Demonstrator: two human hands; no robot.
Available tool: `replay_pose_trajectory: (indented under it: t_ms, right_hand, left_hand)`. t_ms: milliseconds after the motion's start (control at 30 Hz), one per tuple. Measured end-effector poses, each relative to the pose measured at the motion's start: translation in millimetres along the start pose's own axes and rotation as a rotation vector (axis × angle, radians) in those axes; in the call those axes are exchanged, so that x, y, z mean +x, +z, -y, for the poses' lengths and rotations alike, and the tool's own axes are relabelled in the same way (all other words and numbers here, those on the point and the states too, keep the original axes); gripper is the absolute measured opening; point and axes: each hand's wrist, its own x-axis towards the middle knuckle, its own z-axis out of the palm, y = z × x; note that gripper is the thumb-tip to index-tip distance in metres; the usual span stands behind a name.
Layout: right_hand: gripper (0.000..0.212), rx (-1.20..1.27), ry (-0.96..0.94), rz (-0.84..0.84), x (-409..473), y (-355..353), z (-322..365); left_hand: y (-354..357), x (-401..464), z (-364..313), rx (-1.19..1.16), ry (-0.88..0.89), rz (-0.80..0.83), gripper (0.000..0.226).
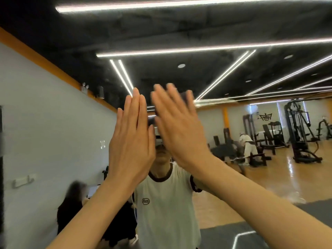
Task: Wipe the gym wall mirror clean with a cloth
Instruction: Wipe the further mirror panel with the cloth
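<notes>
Two hands up at head height, close to mirror, backs to cam. Left hand upright, fingers straight and together, palm toward glass; holds nothing visible. Right hand tilted left, fingers straight and a bit spread, motion-blurred at tips. Dark shape peeks past right fingertips and between both hands: could be cloth under palm, could be reflected headset; can't tell. No cloth plainly seen otherwise. Can't tell whether either palm touches glass.

Mirror fills most of view, fixed to wall, so no lifting, only pressing. Judged rigid, smooth, slippery under bare skin, breakable under hard point load; best pressed flat w/ open palm, pressure spread, not fingertips. Bare palms likely to leave smears, so cloth needs to sit between skin and glass. Cloth, if there, judged light, soft, floppy; best pinned flat under whole palm so it doesn't bunch or slide out.

Both forearms bare, reaching up and fwd from lower corners, crossing toward centre; wrists roughly straight. Right arm more extended, angled in from right.

Reflected in glass: torso in white tee, gym machines at right, wood floor, ceiling light strips, seated person lower left, blurred.
</notes>
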Motion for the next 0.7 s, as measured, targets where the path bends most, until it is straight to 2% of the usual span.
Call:
replay_pose_trajectory:
  t_ms: [67,133,300,367,433,500,600,700]
  right_hand:
    - [0.053,-0.028,-0.1,0.031,12.5,2.5,-2.4]
    - [0.052,-0.026,-0.115,0.038,10.0,-9.0,-31.9]
    - [0.05,0.056,0.263,0.047,-18.8,-55.2,-137.4]
    - [0.047,0.079,0.417,-0.007,-21.4,-61.9,-151.5]
    - [0.047,0.103,0.494,-0.068,-13.3,-56.4,-134.1]
    - [0.048,0.121,0.402,-0.081,5.9,-42.1,-95.9]
    - [0.051,0.03,0.102,-0.051,37.6,-10.7,-49.0]
    - [0.054,-0.023,-0.025,0.015,49.4,-10.3,-65.4]
  left_hand:
    - [0.5,-0.2,0.4,-0.008,-0.006,-0.007,0.063]
    - [1.1,-0.3,0.2,0.015,-0.005,-0.015,0.064]
    - [3.9,2.9,-8.2,0.026,-0.003,-0.031,0.065]
    - [5.5,7.3,-15.2,0.013,0.009,-0.018,0.065]
    - [9.1,12.9,-24.1,0.014,0.038,-0.013,0.064]
    - [14.0,18.0,-33.2,0.009,0.049,-0.028,0.063]
    - [21.0,21.8,-40.7,-0.021,0.02,-0.045,0.062]
    - [24.5,21.7,-41.2,-0.014,0.018,-0.054,0.063]
